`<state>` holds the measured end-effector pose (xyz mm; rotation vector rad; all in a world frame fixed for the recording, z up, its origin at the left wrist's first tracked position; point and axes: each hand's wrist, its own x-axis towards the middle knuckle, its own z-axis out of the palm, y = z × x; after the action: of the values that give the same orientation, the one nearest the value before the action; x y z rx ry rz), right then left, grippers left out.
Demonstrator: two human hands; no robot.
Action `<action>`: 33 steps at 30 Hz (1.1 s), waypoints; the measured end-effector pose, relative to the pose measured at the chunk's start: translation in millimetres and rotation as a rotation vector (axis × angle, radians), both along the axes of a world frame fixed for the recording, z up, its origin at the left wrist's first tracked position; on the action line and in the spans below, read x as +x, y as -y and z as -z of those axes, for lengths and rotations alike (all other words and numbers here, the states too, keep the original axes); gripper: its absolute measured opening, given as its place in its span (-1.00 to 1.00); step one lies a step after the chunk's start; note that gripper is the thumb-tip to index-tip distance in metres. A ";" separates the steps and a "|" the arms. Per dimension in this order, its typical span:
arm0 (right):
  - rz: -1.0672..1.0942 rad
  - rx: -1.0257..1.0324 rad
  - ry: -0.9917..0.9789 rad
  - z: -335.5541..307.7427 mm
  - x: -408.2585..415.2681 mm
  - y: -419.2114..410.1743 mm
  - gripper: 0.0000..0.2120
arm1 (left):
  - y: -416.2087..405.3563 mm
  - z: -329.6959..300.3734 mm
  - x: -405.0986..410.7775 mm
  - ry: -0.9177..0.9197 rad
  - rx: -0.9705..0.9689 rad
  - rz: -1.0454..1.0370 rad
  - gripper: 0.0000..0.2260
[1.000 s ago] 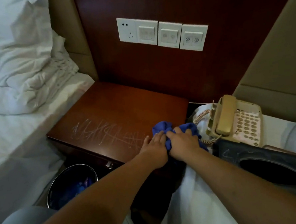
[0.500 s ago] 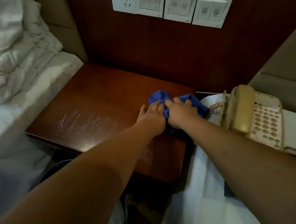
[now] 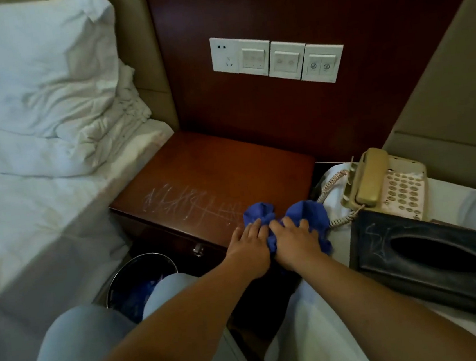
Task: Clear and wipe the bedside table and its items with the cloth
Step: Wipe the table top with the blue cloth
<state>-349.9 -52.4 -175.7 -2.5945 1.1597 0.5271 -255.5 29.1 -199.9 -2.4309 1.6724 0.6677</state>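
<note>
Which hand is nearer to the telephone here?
Right. The right hand presses the blue cloth at the table's front right corner, just left of the telephone; the left hand lies beside it, farther left.

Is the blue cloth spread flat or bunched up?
Bunched up: the blue cloth bulges in lumps beyond both hands pressing it on the bedside table.
</note>
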 end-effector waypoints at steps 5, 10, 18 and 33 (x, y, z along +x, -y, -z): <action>-0.021 0.008 -0.016 0.8 -3.7 -9.6 -0.47 | -13.4 2.2 -4.6 0.003 -0.054 -0.016 -0.37; -0.013 -0.019 -0.029 4.3 15.7 8.4 -0.49 | 4.6 7.7 13.5 -0.034 -0.076 -0.023 -0.38; 0.083 -0.063 -0.006 9.1 113.5 81.5 -0.46 | 86.9 15.3 114.2 -0.014 -0.123 0.008 -0.41; 0.075 -0.052 -0.099 8.0 144.7 88.7 -0.31 | 83.3 11.7 136.1 -0.101 -0.191 -0.113 -0.47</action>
<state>-205.2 -141.1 -183.7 -2.5827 1.3132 0.6237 -119.5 -54.1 -211.6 -2.6827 1.7187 0.6850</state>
